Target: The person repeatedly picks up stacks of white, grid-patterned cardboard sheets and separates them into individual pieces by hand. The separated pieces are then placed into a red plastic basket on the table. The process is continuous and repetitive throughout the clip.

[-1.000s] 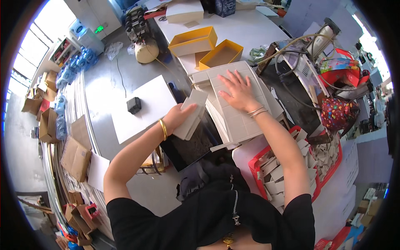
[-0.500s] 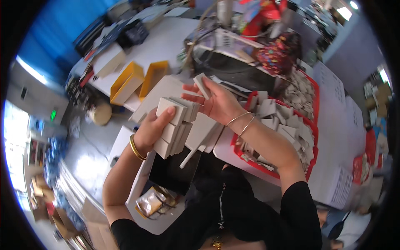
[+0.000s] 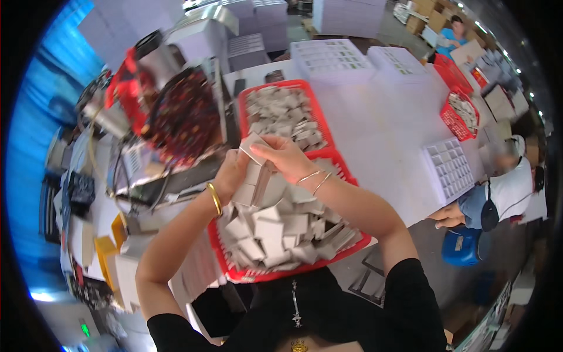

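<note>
My left hand is closed around a stack of small, flat white box-like pieces, held over the near red basket. My right hand meets it at the top of the stack, thumb and fingers closed on one more white piece. That piece sits tilted against the upper end of the stack, and I cannot tell whether the left fingers also touch it. Loose pieces of the same kind fill the near basket in a jumbled heap.
A second red basket of smaller pieces stands behind. On the white table are white gridded trays and a smaller red basket. A dark patterned bag lies left. One person sits right; another is farther back.
My view and body have turned right, bringing the stack over the near basket. My right hand has come from apart to the stack's top with its piece.
</note>
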Action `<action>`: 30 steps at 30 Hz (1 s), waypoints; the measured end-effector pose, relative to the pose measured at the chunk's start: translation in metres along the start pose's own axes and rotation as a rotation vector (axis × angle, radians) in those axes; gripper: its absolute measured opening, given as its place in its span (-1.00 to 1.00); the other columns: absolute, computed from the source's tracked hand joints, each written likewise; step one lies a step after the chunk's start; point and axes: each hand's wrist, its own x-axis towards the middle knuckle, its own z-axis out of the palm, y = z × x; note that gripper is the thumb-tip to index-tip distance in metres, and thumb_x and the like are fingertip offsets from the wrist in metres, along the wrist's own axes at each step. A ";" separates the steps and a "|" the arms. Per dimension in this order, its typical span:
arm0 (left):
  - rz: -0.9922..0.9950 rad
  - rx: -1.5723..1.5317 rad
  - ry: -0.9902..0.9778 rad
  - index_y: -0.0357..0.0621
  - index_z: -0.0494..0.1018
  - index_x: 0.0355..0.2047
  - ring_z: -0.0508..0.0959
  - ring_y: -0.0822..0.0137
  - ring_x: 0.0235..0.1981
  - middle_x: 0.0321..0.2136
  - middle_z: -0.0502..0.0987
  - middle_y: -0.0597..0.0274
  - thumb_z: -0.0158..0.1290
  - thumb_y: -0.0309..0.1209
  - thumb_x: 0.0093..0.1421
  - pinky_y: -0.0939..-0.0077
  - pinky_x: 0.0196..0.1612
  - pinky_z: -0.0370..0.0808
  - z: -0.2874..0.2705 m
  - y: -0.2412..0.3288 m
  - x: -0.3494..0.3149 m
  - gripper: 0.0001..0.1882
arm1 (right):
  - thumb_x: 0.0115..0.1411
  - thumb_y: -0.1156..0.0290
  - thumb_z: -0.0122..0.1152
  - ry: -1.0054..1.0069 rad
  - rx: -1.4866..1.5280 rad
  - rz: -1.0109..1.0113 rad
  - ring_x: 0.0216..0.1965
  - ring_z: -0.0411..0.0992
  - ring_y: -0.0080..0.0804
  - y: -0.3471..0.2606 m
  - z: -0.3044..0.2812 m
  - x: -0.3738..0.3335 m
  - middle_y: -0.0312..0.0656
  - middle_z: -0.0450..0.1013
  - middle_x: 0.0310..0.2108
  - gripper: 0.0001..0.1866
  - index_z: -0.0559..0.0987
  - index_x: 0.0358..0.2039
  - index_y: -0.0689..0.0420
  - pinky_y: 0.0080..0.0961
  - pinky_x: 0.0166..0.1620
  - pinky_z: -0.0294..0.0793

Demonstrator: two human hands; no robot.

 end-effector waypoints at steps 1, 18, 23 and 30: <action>0.043 0.077 -0.039 -0.09 0.31 -0.05 0.50 0.32 -0.33 -0.32 0.46 0.17 -0.27 -0.03 0.27 0.47 -0.31 0.48 0.011 -0.008 0.032 -0.54 | 0.13 0.25 0.20 0.074 0.001 0.001 -0.51 0.31 -0.73 -0.004 -0.024 0.004 -0.40 0.41 -0.42 -0.67 0.52 -0.14 0.15 -0.71 -0.49 0.29; -0.182 -0.404 0.289 -0.04 0.36 -0.14 0.54 0.31 -0.31 -0.33 0.50 0.24 -0.20 0.24 0.15 0.33 -0.22 0.50 0.028 -0.077 0.362 -0.39 | 0.13 0.24 0.17 0.507 0.047 -0.146 -0.18 0.46 -0.23 0.042 -0.318 0.205 -0.15 0.47 -0.21 -0.66 0.45 -0.15 0.17 -0.19 -0.06 0.45; -0.169 -0.721 0.528 -0.07 0.35 -0.07 0.53 0.27 -0.19 -0.18 0.50 0.22 -0.18 0.26 0.13 0.29 -0.08 0.47 0.015 -0.097 0.407 -0.34 | 0.04 0.12 0.23 0.410 -1.131 -0.354 0.03 0.32 -0.25 0.077 -0.376 0.242 -0.03 0.36 -0.04 -0.42 0.39 -0.02 0.23 -0.41 0.05 0.30; 0.034 -0.870 0.565 -0.13 0.34 -0.10 0.52 0.24 -0.18 -0.20 0.49 0.19 -0.20 0.18 0.19 0.29 -0.09 0.47 0.041 -0.107 0.416 -0.39 | 0.08 0.08 0.21 0.420 -0.421 -0.280 0.02 0.30 -0.22 0.042 -0.314 0.216 0.06 0.33 -0.04 -0.29 0.23 0.07 0.31 -0.40 0.06 0.27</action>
